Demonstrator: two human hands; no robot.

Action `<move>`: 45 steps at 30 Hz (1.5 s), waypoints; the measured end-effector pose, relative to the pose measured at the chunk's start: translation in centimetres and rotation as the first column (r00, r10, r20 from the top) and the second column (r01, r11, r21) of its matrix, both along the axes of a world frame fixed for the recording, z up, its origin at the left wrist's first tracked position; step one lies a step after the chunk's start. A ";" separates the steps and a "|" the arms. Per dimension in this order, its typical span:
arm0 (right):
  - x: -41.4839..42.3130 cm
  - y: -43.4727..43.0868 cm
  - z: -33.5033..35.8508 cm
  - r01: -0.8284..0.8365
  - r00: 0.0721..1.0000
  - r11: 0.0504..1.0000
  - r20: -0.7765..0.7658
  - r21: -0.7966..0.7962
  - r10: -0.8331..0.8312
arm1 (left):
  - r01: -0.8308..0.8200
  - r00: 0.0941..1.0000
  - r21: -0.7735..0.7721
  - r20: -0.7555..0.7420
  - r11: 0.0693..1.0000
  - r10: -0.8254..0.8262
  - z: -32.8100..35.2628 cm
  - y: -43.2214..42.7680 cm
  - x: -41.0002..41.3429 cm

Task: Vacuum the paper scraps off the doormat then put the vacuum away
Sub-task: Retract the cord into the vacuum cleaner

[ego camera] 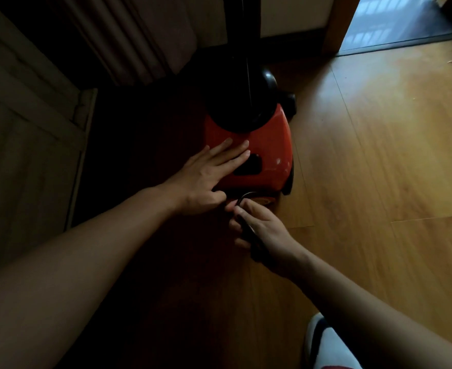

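Red vacuum [267,145] on the wood floor [379,155], mid-scene, beside the dark left corner. Flat on its top: left hand [209,179], fingers straight, gripping nothing. At its near end: right hand [262,230], fingers curled round a dark cord [243,195].

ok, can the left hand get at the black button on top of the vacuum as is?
Probably yes. The left hand lies flat on the red vacuum, fingertips right beside the black button, nothing between them. The right hand holds the cord lower down, clear of it.
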State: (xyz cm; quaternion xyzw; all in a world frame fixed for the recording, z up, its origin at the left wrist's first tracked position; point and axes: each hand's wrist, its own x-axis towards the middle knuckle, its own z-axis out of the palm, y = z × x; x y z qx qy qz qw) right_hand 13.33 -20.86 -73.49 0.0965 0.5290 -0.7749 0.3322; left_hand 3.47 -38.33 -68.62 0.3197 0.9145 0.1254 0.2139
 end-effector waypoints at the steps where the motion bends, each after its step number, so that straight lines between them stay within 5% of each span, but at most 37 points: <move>1: -0.1 -0.8 -0.1 0.005 0.999 0.999 0.033 -0.034 -0.004 | 0.000 1.000 0.002 0.004 1.000 0.000 0.1 0.0 0.0; 7: -1.8 -4.1 -1.0 0.069 0.976 0.983 0.216 -0.171 -0.031 | -0.010 1.000 0.014 0.007 1.000 0.010 0.0 0.2 0.0; 16: -3.2 -5.4 -6.7 -0.065 0.985 0.917 -0.124 0.393 0.123 | 0.018 0.999 -0.006 -0.038 1.000 -0.018 -0.3 -0.3 0.1; 25: -4.1 3.1 -9.0 -0.153 0.988 0.768 0.112 0.622 0.106 | 0.024 1.000 -0.008 -0.020 1.000 -0.024 -0.2 -0.5 -0.2; 31: -4.3 6.8 -5.4 -0.059 0.998 0.711 0.025 0.700 0.059 | 0.021 1.000 0.006 -0.014 1.000 -0.021 -0.3 -0.4 -0.3; 39: -3.2 7.9 -3.3 -0.070 0.997 0.923 0.062 0.380 0.050 | 0.023 0.999 -0.005 -0.033 1.000 -0.023 -0.5 -0.3 -0.2; 45: -3.7 9.5 -2.7 -0.216 0.972 0.974 0.110 0.072 0.208 | 0.031 0.997 -0.014 -0.064 0.999 -0.031 -0.5 -0.3 -0.1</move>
